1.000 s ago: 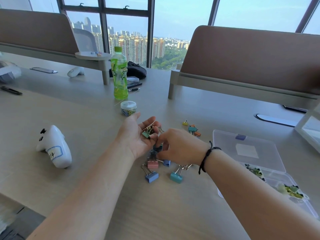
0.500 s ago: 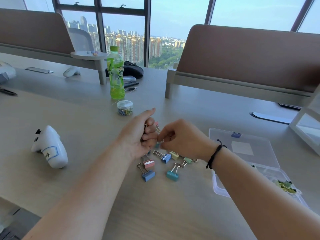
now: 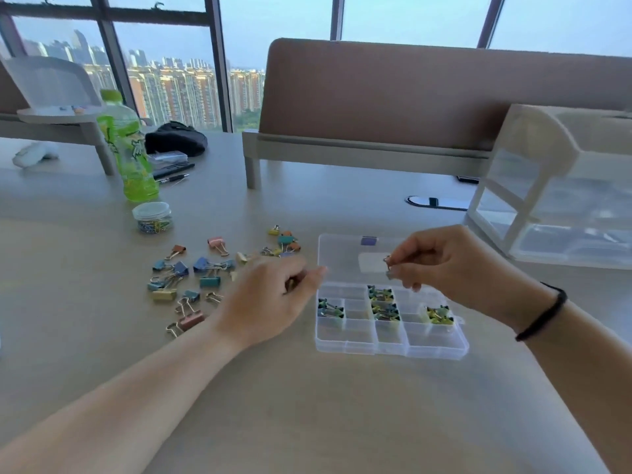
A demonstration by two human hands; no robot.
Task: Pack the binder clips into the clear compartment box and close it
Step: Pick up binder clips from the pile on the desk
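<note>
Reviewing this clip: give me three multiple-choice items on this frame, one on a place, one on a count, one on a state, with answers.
1. The loose binder clips lie where from the compartment box?
A. to its left
B. to its right
C. on its lid

2. How many compartments hold clips?
A. one
B. four
C. nine

3. The box lid is:
A. shut
B. open, lying flat
C. missing

Answers:
1 A, the pile sits near the green bottle.
2 B, four filled cells show.
3 B, it lies flat behind the tray, under the right hand pinching a clip.
</note>
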